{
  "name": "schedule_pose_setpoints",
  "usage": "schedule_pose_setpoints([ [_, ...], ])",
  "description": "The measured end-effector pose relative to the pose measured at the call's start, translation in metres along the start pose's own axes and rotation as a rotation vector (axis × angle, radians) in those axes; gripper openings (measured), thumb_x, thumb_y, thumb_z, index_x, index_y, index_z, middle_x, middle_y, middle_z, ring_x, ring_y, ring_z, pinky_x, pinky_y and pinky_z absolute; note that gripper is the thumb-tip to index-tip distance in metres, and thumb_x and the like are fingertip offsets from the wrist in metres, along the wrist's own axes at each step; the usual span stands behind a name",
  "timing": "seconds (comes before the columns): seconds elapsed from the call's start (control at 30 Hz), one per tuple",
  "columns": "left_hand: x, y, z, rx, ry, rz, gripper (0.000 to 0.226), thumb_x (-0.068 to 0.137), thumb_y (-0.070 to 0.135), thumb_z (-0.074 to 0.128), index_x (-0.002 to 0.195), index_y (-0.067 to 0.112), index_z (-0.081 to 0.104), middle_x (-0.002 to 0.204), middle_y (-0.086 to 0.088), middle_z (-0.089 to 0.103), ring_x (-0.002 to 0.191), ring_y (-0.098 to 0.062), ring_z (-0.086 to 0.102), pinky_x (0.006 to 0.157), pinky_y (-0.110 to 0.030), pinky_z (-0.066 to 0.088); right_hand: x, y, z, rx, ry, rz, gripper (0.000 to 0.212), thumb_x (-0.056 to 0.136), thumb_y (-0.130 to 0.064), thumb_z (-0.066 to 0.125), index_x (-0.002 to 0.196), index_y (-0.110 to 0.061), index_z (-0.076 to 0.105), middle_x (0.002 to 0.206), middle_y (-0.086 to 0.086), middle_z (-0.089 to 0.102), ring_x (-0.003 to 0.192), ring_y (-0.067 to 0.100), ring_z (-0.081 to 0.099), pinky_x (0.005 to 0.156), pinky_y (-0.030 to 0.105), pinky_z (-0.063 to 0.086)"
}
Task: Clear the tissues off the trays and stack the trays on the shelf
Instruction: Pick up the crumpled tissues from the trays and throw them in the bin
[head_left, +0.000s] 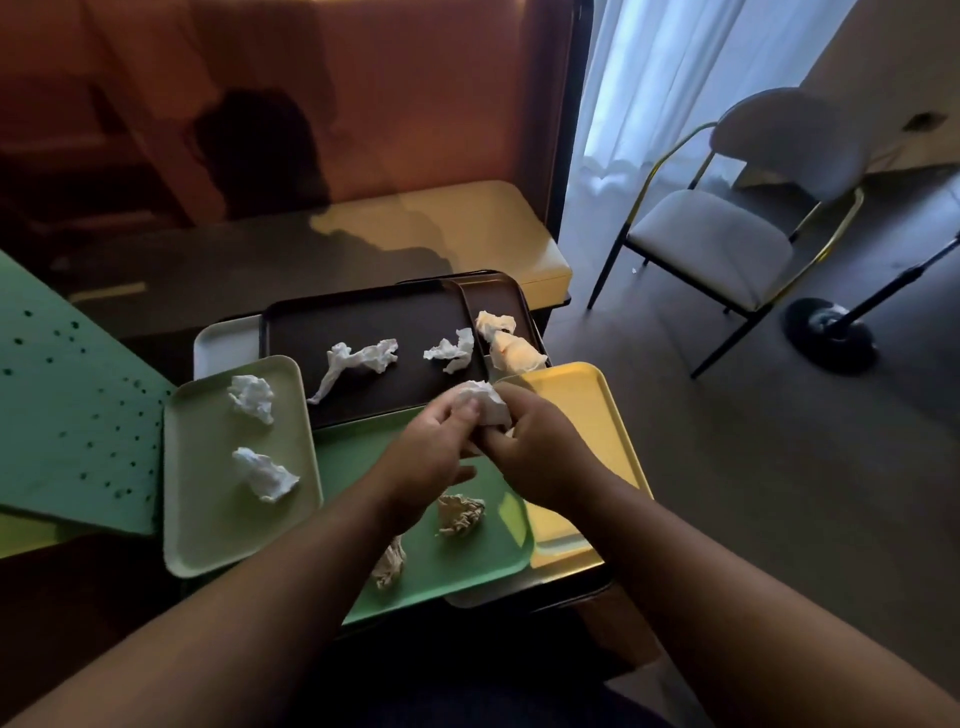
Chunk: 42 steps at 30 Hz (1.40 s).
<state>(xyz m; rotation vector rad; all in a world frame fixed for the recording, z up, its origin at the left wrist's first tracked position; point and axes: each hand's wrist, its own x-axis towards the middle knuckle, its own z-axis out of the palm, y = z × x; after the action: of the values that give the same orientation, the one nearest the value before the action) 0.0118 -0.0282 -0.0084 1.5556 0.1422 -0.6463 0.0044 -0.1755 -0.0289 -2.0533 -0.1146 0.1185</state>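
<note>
**Both hands grip one crumpled tissue above the overlapping trays**

At far left a green perforated panel (67, 395) slants down beside the trays. Next to it lies the pale green tray (208, 519), rectangular with rounded corners and a raised rim; two crumpled white tissues sit on it, one near the far end (253, 397) and one nearer the middle (265, 474). Behind it the corner of a white tray (223, 338) shows, partly covered.

Toward the centre, the dark brown tray (363, 322) rests over the white one and carries a long twisted tissue (353, 366) and a smaller wad (452, 351). In front of it the bright green tray (467, 561) holds two yellowish, tightly crumpled tissues (460, 514), one (389, 564) half hidden by the left forearm.

Above that tray the left hand (431, 447) and the right hand (540, 447) meet: fingers and thumbs of both are curled onto a white wad of tissue (480, 400), held up off the trays between them.

To the right, a second brown tray (501, 299) peeks out with two tissues (506, 338) heaped on it, and the yellow tray (597, 415) lies under the right wrist, overlapping the bright green one. A grey tray edge (488, 600) shows beneath them. Farther right stand a cushioned chair (727, 239) and a white curtain (675, 78).
</note>
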Motion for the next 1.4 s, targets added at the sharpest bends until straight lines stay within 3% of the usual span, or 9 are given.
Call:
schedule_pose_setpoints([
  [0.17, 0.011, 0.009, -0.013, -0.085, 0.167, 0.062, 0.019, 0.105, 0.015, 0.041, 0.111, 0.021, 0.058, 0.099, -0.012, 0.066, 0.079, -0.024, 0.067, 0.070, -0.040, 0.059, 0.041, 0.009, -0.005, -0.027, 0.058, 0.115, 0.030, 0.088, -0.014, 0.059, 0.115, -0.019, 0.072, 0.128, 0.001, 0.058, 0.120, 0.020, 0.050, 0.101, 0.037, 0.047],
  [0.3, 0.023, 0.002, -0.027, -0.108, 0.226, 0.021, 0.030, 0.100, 0.000, 0.039, 0.098, 0.023, 0.059, 0.082, -0.010, 0.059, 0.058, -0.015, 0.051, 0.046, -0.026, 0.045, 0.086, 0.036, -0.021, -0.573, 0.013, 0.359, 0.041, 0.101, -0.043, 0.048, 0.138, -0.032, 0.060, 0.156, 0.009, 0.042, 0.143, 0.031, 0.028, 0.113, 0.044, 0.027],
  [0.57, 0.045, -0.010, -0.034, -0.119, 0.260, -0.050, 0.023, 0.079, 0.020, 0.068, 0.098, 0.015, 0.057, 0.072, -0.002, 0.053, 0.050, -0.009, 0.039, 0.048, -0.024, 0.032, 0.128, 0.070, -0.012, -0.909, -0.187, 0.574, 0.040, 0.100, -0.036, 0.048, 0.139, -0.028, 0.057, 0.145, 0.008, 0.052, 0.138, 0.035, 0.036, 0.107, 0.048, 0.034],
  [0.8, 0.071, -0.005, -0.030, -0.233, 0.272, -0.119, 0.034, 0.093, 0.042, 0.059, 0.111, 0.013, 0.058, 0.078, -0.002, 0.055, 0.058, -0.012, 0.045, 0.056, -0.028, 0.038, 0.092, 0.040, 0.001, -0.165, 0.274, 0.151, 0.035, 0.099, -0.014, 0.055, 0.132, -0.009, 0.064, 0.127, 0.004, 0.066, 0.120, 0.022, 0.059, 0.102, 0.035, 0.050],
  [0.93, 0.080, 0.004, -0.032, -0.419, 0.153, -0.151, 0.049, 0.092, 0.054, 0.055, 0.115, 0.011, 0.061, 0.094, -0.016, 0.070, 0.076, -0.023, 0.067, 0.066, -0.039, 0.057, 0.054, 0.000, 0.019, 0.162, 0.080, 0.094, 0.025, 0.098, -0.008, 0.060, 0.119, -0.012, 0.073, 0.108, -0.006, 0.072, 0.101, 0.007, 0.070, 0.087, 0.021, 0.056],
  [1.03, 0.083, 0.007, -0.031, -0.402, 0.190, -0.141, 0.025, 0.098, 0.024, 0.054, 0.108, 0.002, 0.056, 0.088, -0.018, 0.065, 0.068, -0.023, 0.068, 0.054, -0.033, 0.057, 0.057, 0.002, 0.022, 0.199, -0.187, 0.114, 0.018, 0.091, -0.011, 0.065, 0.105, -0.016, 0.076, 0.098, 0.005, 0.077, 0.094, 0.023, 0.074, 0.085, 0.044, 0.062],
  [1.17, 0.091, -0.001, -0.039, -0.315, 0.281, -0.098, 0.026, 0.101, 0.006, 0.046, 0.120, 0.022, 0.056, 0.106, -0.012, 0.066, 0.085, -0.029, 0.072, 0.070, -0.043, 0.061, 0.092, 0.014, 0.006, 0.072, -0.005, 0.147, 0.013, 0.094, -0.019, 0.065, 0.086, -0.015, 0.076, 0.083, 0.007, 0.074, 0.079, 0.025, 0.071, 0.078, 0.053, 0.059],
  [1.27, 0.088, -0.005, -0.044, -0.259, 0.282, -0.090, 0.027, 0.102, 0.005, 0.045, 0.115, 0.019, 0.065, 0.103, -0.007, 0.066, 0.076, -0.018, 0.067, 0.057, -0.033, 0.059, 0.137, 0.043, -0.004, -0.212, 0.137, 0.236, 0.019, 0.096, -0.025, 0.058, 0.104, -0.025, 0.075, 0.113, 0.002, 0.066, 0.109, 0.024, 0.061, 0.097, 0.047, 0.053],
  [1.4, 0.083, -0.011, -0.048, -0.227, 0.303, -0.106, 0.022, 0.096, -0.002, 0.045, 0.084, 0.013, 0.055, 0.078, -0.007, 0.057, 0.066, -0.016, 0.055, 0.047, -0.025, 0.049, 0.183, 0.083, -0.008, -0.628, -0.091, 0.461, 0.049, 0.095, -0.015, 0.050, 0.138, -0.038, 0.060, 0.163, -0.005, 0.030, 0.148, 0.026, 0.017, 0.113, 0.042, 0.033],
])
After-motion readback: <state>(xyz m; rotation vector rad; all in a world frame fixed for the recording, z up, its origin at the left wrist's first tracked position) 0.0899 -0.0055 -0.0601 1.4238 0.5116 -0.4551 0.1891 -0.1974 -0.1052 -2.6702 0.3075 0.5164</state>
